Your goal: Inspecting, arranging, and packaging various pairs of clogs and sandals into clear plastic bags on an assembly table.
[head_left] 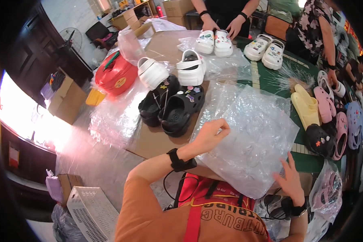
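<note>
A stack of clear plastic bags (pixel 254 137) lies flat at the front of the table, crinkled and shiny. Over its left part is my left hand (pixel 209 137), fingers curled in toward the thumb; whatever they pinch is too small or hidden. My right hand (pixel 290 181), slightly blurred, has its fingers spread at the right edge of the bags. Left of the bags stands a pair of black clogs (pixel 179 111) with colourful charms, heels away from me or resting unevenly. Just behind them sits a pair of white clogs (pixel 191 68).
Yellow slides (pixel 304 105), pink clogs (pixel 324 105) and a black clog (pixel 320 139) crowd the right side. A red round case (pixel 116 74) rests at far left. Across the table a person's hands (pixel 234 28) hold white clogs (pixel 223 43). A white crate (pixel 90 209) stands lower left.
</note>
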### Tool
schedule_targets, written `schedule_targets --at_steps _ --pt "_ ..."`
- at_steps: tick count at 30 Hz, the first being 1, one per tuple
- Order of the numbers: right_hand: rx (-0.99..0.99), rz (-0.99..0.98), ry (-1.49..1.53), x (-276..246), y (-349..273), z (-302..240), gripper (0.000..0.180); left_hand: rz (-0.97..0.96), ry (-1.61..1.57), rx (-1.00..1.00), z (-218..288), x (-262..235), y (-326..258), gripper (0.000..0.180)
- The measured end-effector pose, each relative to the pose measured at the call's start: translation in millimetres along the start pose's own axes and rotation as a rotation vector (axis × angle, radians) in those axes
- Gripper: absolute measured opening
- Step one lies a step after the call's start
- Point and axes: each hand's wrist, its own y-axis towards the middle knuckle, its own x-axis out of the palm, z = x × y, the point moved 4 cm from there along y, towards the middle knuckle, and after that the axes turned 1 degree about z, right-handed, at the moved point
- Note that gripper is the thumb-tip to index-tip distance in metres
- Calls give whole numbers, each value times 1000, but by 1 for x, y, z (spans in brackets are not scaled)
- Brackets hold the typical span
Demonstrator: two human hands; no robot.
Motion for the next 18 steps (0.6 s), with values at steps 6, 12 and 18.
schedule_targets --at_steps 6,12,18 --pt "-42 246 109 -8 5 33 32 115 441 424 38 -64 39 19" --pt "59 195 446 -10 8 13 36 545 1323 -36 9 -238 107 36" --pt "-13 152 310 -2 0 15 38 245 645 -249 -85 -282 119 51"
